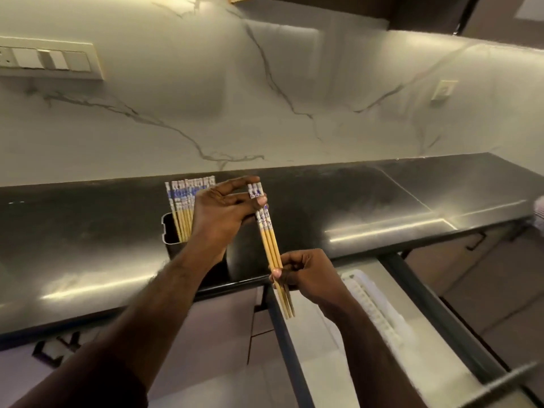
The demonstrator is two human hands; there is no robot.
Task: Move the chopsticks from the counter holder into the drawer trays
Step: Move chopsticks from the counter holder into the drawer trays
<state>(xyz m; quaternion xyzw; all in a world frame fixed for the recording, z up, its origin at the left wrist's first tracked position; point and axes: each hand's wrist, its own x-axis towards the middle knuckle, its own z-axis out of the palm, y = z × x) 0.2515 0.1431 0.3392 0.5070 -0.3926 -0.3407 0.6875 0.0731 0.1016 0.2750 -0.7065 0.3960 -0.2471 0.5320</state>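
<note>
A white marble-patterned backsplash [265,98] rose behind a long dark counter [338,207], which carried a glossy sheen under the cabinet lighting. Below the counter's front edge, to the right, the drawer [426,319] stood pulled out, and a white tray [374,307] lay inside it; no chopsticks could be made out in the visible part of that tray, though much of it was blurred. On the counter, left of centre, stood the dark holder [170,234], partly hidden behind the left forearm, with a fair number of remaining chopsticks [184,207] standing upright in it, patterned ends upward. The left hand [226,210] was raised just beside the holder, its thumb and fingertips closed lightly on the blue-patterned tops of the held chopsticks [270,245]. The right hand [303,272] gripped the same small bundle lower down, fingers curled around the plain wooden shafts, with the narrow tips projecting below the hand above the drawer's near edge. The bundle appeared to hold three or four sticks, tilted slightly and lying close together. In my judgement the task was at an early or middle stage: one batch was out of the holder but not yet placed, and most of the stock remained to be transferred.
</note>
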